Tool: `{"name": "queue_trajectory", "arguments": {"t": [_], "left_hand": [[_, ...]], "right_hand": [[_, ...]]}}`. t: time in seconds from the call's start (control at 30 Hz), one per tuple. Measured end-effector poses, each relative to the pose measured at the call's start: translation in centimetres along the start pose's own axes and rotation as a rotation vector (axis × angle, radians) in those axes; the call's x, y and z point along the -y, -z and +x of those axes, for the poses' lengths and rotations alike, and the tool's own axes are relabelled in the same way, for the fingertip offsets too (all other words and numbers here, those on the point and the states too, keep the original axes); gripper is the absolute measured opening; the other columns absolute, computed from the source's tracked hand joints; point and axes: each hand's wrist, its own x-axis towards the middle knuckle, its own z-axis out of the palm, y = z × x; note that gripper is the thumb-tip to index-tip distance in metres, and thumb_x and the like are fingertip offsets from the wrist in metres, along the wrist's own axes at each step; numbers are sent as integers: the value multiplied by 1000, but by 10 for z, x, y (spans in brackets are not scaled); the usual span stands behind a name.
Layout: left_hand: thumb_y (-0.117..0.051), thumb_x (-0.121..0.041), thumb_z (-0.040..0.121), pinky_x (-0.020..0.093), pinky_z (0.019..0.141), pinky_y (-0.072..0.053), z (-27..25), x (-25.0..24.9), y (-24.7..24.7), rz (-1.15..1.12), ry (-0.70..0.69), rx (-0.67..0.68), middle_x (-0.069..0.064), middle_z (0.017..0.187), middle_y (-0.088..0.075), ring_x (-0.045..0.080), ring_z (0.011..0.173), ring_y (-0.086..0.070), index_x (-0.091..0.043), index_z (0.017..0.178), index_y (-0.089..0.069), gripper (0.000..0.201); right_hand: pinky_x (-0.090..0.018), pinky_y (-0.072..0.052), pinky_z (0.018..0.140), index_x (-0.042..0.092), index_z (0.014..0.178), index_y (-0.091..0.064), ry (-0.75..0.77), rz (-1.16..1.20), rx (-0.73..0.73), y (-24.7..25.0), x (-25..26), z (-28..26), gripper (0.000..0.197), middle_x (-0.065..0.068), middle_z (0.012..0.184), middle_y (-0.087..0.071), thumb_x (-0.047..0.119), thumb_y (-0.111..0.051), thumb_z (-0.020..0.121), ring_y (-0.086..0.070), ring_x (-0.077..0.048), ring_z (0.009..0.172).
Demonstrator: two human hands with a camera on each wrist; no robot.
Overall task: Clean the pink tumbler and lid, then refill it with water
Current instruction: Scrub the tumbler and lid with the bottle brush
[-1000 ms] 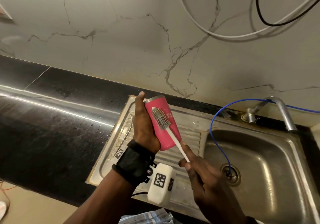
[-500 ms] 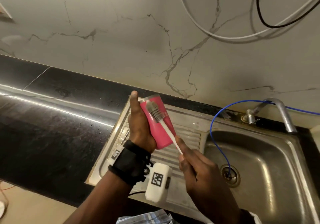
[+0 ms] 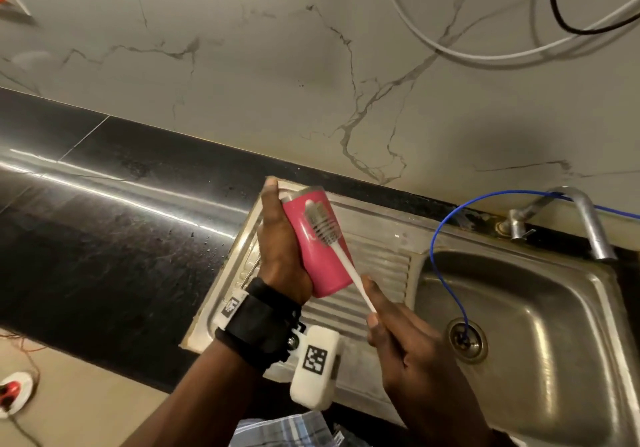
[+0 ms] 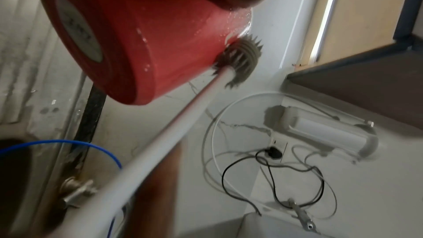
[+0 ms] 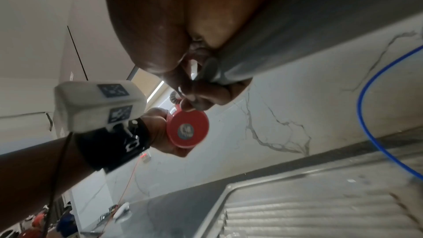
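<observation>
Pink cylindrical metal tumbler (image 3: 318,249) at frame centre in head view, tilted, held above ridged steel drainboard (image 3: 377,266). Left hand (image 3: 280,252) wrapped round tumbler body, thumb up near rim. Grey-bristled bottle brush with white plastic handle (image 3: 323,225) pressed against tumbler's wet outer wall. Right hand (image 3: 412,339) clenched on brush handle, lower centre-right. Steel sink basin (image 3: 554,325), curved tap (image 3: 588,225), thin blue hose (image 3: 436,238) at right.

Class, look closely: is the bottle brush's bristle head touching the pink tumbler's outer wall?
Touching. The left wrist view shows the bottle brush bristles pressed against the wet side of the pink tumbler, no gap between them.
</observation>
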Motion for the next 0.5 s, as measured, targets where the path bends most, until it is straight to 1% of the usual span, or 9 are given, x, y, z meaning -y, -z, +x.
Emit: {"name": "queue_trajectory", "arguments": {"t": [0.07, 0.1, 0.13, 0.2, 0.27, 0.3, 0.37, 0.43, 0.5], "left_hand": [[-50, -91, 84, 48, 79, -59, -1, -10, 5, -23, 17, 10, 7, 81, -59, 24, 71, -63, -13, 98, -62, 80], [-50, -91, 85, 49, 79, -59, -3, -12, 6, -38, 24, 10, 5, 78, -56, 23, 69, -61, -17, 94, -59, 75], [-51, -91, 85, 49, 80, -58, -5, -12, 6, -37, 30, -1, 4, 78, -56, 23, 69, -61, -18, 95, -59, 74], [-50, -91, 85, 51, 81, -60, -11, -2, 4, -2, 36, -22, 9, 84, -60, 25, 71, -64, -16, 106, -64, 79], [-49, -91, 84, 51, 80, -62, -22, 9, 0, 31, 43, 16, 15, 95, -66, 28, 77, -68, -11, 118, -70, 90], [-50, -91, 84, 50, 81, -62, -26, 15, -2, 41, 47, 53, 17, 101, -68, 29, 80, -69, -10, 119, -72, 91], [-49, -90, 86, 46, 80, -61, -32, 20, -5, 38, 53, 109, 17, 103, -69, 28, 82, -70, -13, 113, -75, 86], [-46, -89, 88, 42, 74, -62, -33, 17, -6, 36, 57, 116, 14, 99, -69, 25, 78, -70, -14, 111, -73, 82], [-45, -90, 87, 44, 76, -62, -27, 7, -5, 32, 69, 94, 11, 90, -69, 24, 74, -70, -15, 109, -70, 82]], "right_hand": [[-21, -50, 67, 43, 156, -39, 2, -24, 9, 0, -4, -18, 57, 14, 86, -56, 26, -53, 104, -60, -3, 72], [-22, -51, 64, 44, 156, -39, 1, -35, 10, 0, -5, -24, 55, 14, 85, -55, 30, -52, 104, -59, -3, 70], [-23, -51, 64, 44, 156, -39, -8, -34, 6, -1, -5, -27, 54, 14, 84, -55, 32, -49, 104, -58, -3, 69], [-24, -50, 66, 46, 156, -37, -38, -29, -7, -1, -2, -24, 55, 13, 86, -56, 35, -46, 103, -57, -2, 70], [-23, -50, 71, 45, 157, -36, -47, -8, -34, 0, 3, -14, 57, 14, 87, -56, 30, -48, 103, -59, -5, 75], [-23, -49, 72, 43, 157, -38, -52, -5, -50, 2, 4, -9, 58, 14, 88, -56, 25, -49, 103, -60, -6, 77], [-21, -48, 73, 40, 156, -41, -74, -15, -61, 5, 4, -2, 59, 13, 88, -58, 21, -51, 102, -61, -9, 79], [-16, -47, 73, 41, 156, -41, -77, -2, -60, 7, 4, -6, 58, 14, 88, -57, 21, -51, 102, -61, -9, 80], [-10, -46, 74, 43, 156, -41, -61, 12, -47, 7, 2, -18, 60, 15, 91, -58, 21, -53, 102, -64, -5, 80]]}}
